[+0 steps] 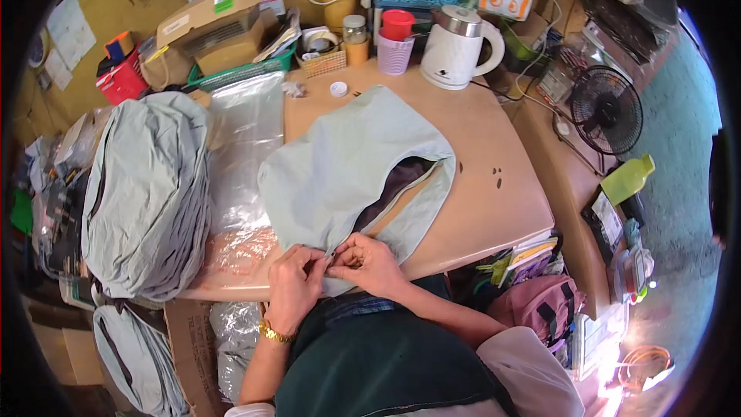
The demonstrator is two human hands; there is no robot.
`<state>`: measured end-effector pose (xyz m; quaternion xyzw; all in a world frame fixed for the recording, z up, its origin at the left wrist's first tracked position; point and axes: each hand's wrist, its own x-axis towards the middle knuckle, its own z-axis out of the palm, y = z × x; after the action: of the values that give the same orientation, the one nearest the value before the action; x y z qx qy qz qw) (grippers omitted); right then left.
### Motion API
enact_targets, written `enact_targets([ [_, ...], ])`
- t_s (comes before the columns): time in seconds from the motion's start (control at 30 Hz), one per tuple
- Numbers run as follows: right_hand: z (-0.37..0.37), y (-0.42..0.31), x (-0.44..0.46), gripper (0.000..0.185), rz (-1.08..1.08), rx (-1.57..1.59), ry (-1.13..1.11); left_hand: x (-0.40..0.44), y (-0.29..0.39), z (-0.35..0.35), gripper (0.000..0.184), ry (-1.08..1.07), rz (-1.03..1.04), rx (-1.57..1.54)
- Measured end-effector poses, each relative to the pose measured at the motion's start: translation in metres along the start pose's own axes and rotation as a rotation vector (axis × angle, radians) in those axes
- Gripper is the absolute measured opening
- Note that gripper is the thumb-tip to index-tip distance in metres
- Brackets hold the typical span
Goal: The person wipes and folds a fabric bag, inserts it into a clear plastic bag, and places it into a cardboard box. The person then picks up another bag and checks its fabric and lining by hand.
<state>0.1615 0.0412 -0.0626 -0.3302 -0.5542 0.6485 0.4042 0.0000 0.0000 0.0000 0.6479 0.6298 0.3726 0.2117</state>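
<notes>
A light grey-green fabric piece with a zipper (340, 147) lies spread on the table, looking like a bag or cover. Its long slit gapes and shows a dark inside (390, 193). My left hand (296, 282), with a gold watch on the wrist, pinches the fabric at the near end of the slit. Right beside it, my right hand (367, 264) has its fingers closed on the same spot. The fingertips nearly meet, and whatever small part sits between them is hidden. To the left rises a thick stack of similar grey-green fabric pieces (150, 193).
Clear plastic sheets (247, 147) lie between the stack and the piece. Along the back stand a white kettle (455, 50), a pink cup (395, 54), jars and a cardboard box (224, 31). A black fan (606, 110) stands at right. More grey-green fabric (139, 359) hangs below left.
</notes>
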Motion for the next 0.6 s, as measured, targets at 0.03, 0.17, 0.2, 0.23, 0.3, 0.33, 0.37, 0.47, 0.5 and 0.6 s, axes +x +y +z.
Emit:
enact_targets([
  [0.03, 0.005, -0.012, 0.0, 0.034, 0.028, -0.121, 0.003, 0.001, 0.0, -0.004, 0.007, 0.009, 0.004, 0.015],
  [0.17, -0.002, -0.012, -0.009, 0.027, -0.003, -0.34, 0.061, 0.001, 0.005, 0.012, 0.008, 0.046, 0.023, -0.016],
  [0.2, 0.001, -0.014, -0.008, 0.025, -0.044, -0.406, 0.045, -0.001, 0.004, 0.009, 0.008, 0.037, 0.029, -0.007],
  [0.23, 0.0, -0.018, -0.008, 0.025, -0.044, -0.405, 0.052, -0.003, 0.003, 0.011, 0.008, 0.04, 0.025, -0.014],
  [0.3, 0.001, -0.029, -0.008, 0.021, -0.116, -0.372, -0.01, -0.002, 0.003, 0.011, 0.008, 0.04, 0.03, -0.017],
  [0.33, -0.001, -0.024, -0.006, 0.021, -0.118, -0.369, -0.005, -0.002, 0.003, 0.01, 0.007, 0.052, 0.022, -0.031],
  [0.37, -0.004, -0.014, -0.005, 0.018, -0.043, -0.315, -0.038, -0.002, 0.003, 0.01, 0.007, 0.063, 0.013, -0.047],
  [0.47, -0.008, -0.018, -0.006, 0.013, -0.07, -0.417, -0.029, -0.001, 0.003, 0.009, 0.009, 0.026, 0.018, -0.014],
  [0.5, -0.009, -0.022, -0.006, 0.012, -0.175, -0.57, 0.014, 0.0, 0.003, 0.008, 0.009, 0.029, 0.018, -0.011],
  [0.6, -0.016, -0.02, -0.004, 0.012, -0.349, -0.62, 0.046, -0.001, 0.006, 0.007, 0.011, 0.046, 0.037, 0.001],
])
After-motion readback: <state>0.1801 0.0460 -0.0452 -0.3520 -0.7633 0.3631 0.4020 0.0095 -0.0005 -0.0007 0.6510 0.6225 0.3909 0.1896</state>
